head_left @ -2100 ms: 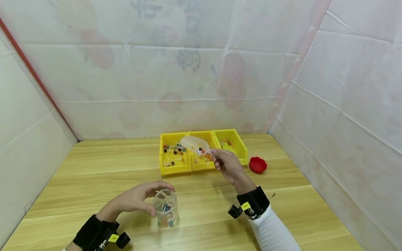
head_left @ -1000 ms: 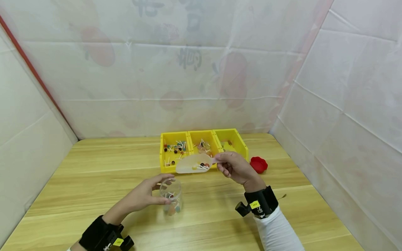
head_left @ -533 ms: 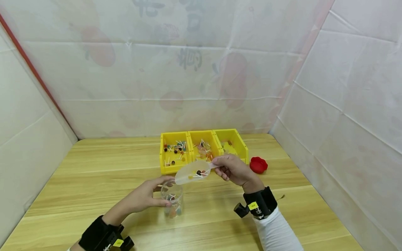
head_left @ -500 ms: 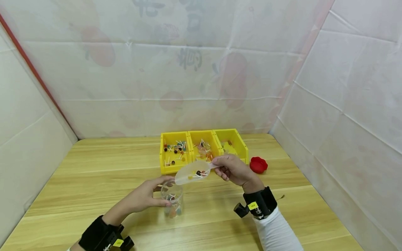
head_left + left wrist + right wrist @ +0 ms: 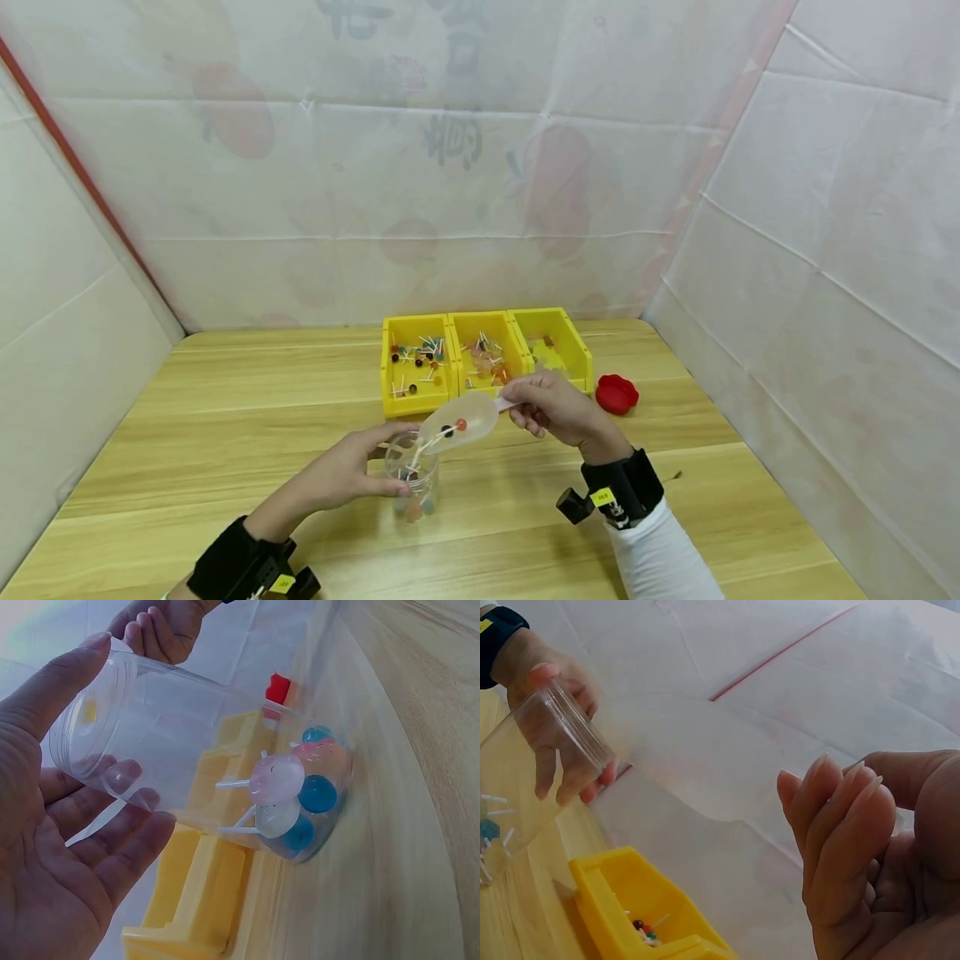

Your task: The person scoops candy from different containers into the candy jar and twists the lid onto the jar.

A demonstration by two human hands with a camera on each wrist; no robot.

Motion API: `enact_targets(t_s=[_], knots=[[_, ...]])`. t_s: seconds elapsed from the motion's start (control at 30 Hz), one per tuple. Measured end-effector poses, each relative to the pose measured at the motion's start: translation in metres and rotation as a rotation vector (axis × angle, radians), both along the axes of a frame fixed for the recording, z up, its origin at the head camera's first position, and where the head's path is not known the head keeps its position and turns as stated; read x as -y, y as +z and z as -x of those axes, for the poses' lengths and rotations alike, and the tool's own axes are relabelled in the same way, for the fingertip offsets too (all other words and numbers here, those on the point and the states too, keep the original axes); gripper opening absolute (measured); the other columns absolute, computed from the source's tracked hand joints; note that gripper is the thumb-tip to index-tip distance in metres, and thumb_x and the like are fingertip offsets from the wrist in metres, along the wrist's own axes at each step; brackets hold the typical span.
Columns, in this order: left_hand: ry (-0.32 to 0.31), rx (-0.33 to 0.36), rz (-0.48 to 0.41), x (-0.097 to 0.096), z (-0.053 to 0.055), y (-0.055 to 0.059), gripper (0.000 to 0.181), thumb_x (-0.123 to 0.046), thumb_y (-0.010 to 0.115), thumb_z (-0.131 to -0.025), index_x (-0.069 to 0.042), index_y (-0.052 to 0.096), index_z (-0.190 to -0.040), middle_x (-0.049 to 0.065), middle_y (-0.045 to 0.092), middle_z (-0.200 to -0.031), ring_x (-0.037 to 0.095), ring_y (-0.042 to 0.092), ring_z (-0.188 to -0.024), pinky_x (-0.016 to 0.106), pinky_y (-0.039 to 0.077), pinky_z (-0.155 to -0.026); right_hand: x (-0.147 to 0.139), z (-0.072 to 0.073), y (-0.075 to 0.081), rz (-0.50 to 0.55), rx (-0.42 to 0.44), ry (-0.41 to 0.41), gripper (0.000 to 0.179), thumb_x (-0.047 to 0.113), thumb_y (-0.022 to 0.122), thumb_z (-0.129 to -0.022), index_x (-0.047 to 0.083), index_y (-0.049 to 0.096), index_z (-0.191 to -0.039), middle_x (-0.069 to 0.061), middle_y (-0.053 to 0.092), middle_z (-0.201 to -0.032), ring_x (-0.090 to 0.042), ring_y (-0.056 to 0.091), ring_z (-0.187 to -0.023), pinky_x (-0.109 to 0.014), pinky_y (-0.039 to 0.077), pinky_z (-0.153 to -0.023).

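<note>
In the head view my left hand (image 5: 348, 471) grips a clear plastic jar (image 5: 424, 485) near its rim, thumb on one side and fingers on the other. The jar stands upright on the table, and several small lollipops (image 5: 319, 793) lie at its bottom. My right hand (image 5: 558, 408) pinches the handle of a translucent scoop (image 5: 480, 417). The scoop tips down to the left, its lip over the jar's mouth. A dark lollipop (image 5: 447, 432) and a red lollipop (image 5: 461, 425) lie in it, sticks pointing into the jar. The right wrist view shows the scoop only faintly.
Behind the hands stand three joined yellow bins (image 5: 420, 407). Lollipops lie in the left and middle ones; the right bin (image 5: 577, 358) has a few small pieces. A red scalloped dish or lid (image 5: 617, 394) lies right of them. Pale sheets (image 5: 360, 208) enclose the wooden table.
The scoop has come from above the bins down and left to the jar, and now tilts more steeply. Its lollipops have slid towards the lip. My left hand and jar shifted slightly right.
</note>
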State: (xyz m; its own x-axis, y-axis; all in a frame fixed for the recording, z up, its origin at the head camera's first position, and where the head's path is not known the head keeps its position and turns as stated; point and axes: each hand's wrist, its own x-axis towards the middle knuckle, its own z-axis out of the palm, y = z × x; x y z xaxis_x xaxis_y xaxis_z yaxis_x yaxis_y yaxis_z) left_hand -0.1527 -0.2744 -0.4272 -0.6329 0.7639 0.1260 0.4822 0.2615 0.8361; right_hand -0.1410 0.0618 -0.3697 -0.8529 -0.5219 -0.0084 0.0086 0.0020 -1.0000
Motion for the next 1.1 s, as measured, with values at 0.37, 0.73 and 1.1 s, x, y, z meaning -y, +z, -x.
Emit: enact_targets(t_s=[0.37, 0.73, 1.1], knots=[[0.003, -0.038, 0.007, -0.001, -0.003, 0.002, 0.076, -0.038, 0.076, -0.084, -0.007, 0.044, -0.145, 0.009, 0.060, -0.128, 0.028, 0.058, -0.114, 0.050, 0.048, -0.096, 0.009, -0.024, 0.025, -0.239, -0.140, -0.065, 0.029, 0.015, 0.050, -0.103, -0.005, 0.067, -0.090, -0.009, 0.055, -0.065, -0.012, 0.047, -0.049, -0.020, 0.045, -0.045], [-0.006, -0.030, 0.020, 0.000, -0.004, 0.004, 0.075, -0.035, 0.076, -0.086, -0.005, 0.043, -0.145, 0.010, 0.058, -0.131, 0.028, 0.057, -0.116, 0.045, 0.049, -0.096, 0.010, -0.031, 0.033, -0.414, -0.215, -0.041, 0.027, 0.018, 0.050, -0.104, 0.002, 0.069, -0.093, -0.008, 0.057, -0.066, -0.015, 0.048, -0.051, -0.023, 0.047, -0.048], [-0.016, -0.034, 0.024, 0.001, -0.003, 0.004, 0.071, -0.034, 0.075, -0.087, -0.012, 0.043, -0.147, 0.011, 0.058, -0.133, 0.030, 0.056, -0.118, 0.046, 0.048, -0.097, -0.005, -0.025, 0.034, -0.406, -0.252, 0.042, 0.023, 0.019, 0.055, -0.102, 0.004, 0.070, -0.093, -0.010, 0.057, -0.068, -0.018, 0.054, -0.055, -0.026, 0.054, -0.052]])
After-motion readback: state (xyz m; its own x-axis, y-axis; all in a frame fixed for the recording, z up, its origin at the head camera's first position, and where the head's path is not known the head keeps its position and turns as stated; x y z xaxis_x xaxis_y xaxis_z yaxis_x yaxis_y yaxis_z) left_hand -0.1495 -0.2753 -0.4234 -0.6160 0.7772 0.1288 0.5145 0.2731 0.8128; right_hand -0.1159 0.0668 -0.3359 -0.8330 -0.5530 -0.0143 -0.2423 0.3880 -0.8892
